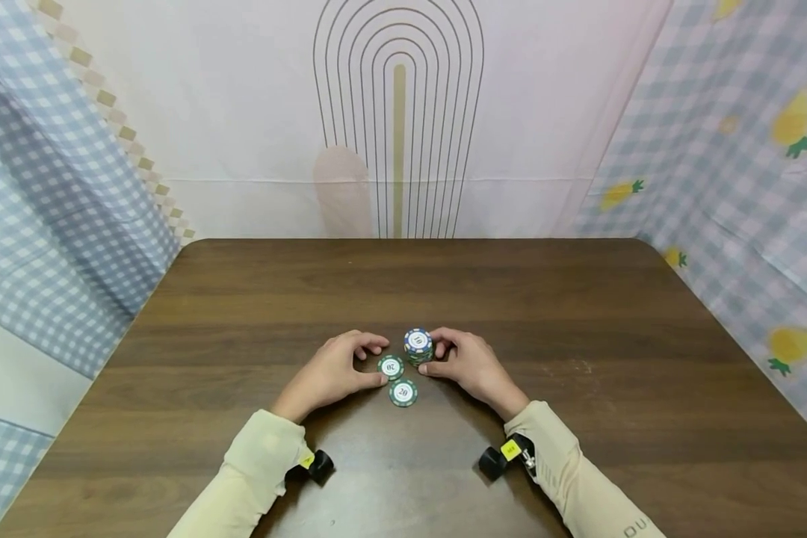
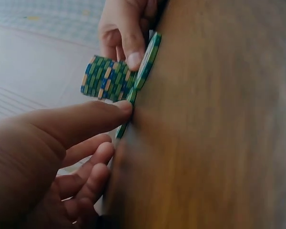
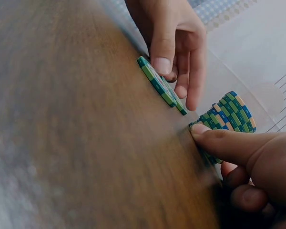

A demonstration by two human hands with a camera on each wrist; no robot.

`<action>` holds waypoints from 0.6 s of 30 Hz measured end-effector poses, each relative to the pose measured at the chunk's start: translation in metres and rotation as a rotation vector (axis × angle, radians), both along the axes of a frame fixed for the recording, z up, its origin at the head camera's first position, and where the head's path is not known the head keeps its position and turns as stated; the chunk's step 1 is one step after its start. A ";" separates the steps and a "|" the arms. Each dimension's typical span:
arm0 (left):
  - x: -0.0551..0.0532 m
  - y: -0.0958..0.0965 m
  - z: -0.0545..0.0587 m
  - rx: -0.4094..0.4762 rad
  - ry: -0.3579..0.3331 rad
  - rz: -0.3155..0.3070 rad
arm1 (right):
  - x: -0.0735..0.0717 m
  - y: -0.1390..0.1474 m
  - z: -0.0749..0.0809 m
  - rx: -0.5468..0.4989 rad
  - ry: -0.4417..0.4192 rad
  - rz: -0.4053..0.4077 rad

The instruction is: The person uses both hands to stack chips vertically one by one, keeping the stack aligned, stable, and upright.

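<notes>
A stack of poker chips [image 1: 418, 345], topped by a blue-and-white one marked 10, stands near the table's middle. My right hand [image 1: 469, 366] holds it low from the right, thumb at the near side and fingers at the far side. Green and blue edges alternate up the stack [image 3: 231, 112]. Just left of it lies a green chip [image 1: 391, 366] marked 20. My left hand [image 1: 336, 373] has its thumb tip at that chip's edge, the other fingers loosely bent beyond it. Nearer me a second green chip [image 1: 403, 393] lies flat.
The brown wooden table [image 1: 403, 284] reaches back to a white cloth [image 1: 242, 112] with an arch pattern. Checked curtains [image 1: 74, 194] hang at both sides. Each wrist carries a small black camera [image 1: 321, 467].
</notes>
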State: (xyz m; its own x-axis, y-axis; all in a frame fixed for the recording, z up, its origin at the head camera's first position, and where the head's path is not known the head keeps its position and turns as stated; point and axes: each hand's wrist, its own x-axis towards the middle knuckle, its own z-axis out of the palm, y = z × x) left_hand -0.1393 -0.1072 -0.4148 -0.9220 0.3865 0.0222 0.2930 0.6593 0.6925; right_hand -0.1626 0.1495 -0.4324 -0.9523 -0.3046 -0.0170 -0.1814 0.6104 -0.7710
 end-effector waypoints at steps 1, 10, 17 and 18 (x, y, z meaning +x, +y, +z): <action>0.001 0.001 -0.001 -0.017 0.010 0.002 | 0.000 0.000 0.000 0.001 0.001 0.001; 0.004 0.007 -0.001 -0.035 0.017 0.035 | 0.000 -0.001 0.001 0.003 -0.003 0.004; 0.005 0.012 0.002 -0.045 -0.013 0.063 | 0.000 0.000 0.001 0.002 0.000 0.004; 0.006 0.013 0.002 -0.050 -0.019 0.071 | 0.000 0.000 0.001 0.000 -0.001 0.003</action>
State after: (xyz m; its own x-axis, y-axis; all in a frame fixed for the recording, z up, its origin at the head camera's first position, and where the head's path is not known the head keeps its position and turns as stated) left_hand -0.1337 -0.0942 -0.4123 -0.9473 0.3201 -0.0128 0.2315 0.7118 0.6632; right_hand -0.1622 0.1491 -0.4317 -0.9514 -0.3073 -0.0178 -0.1827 0.6102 -0.7709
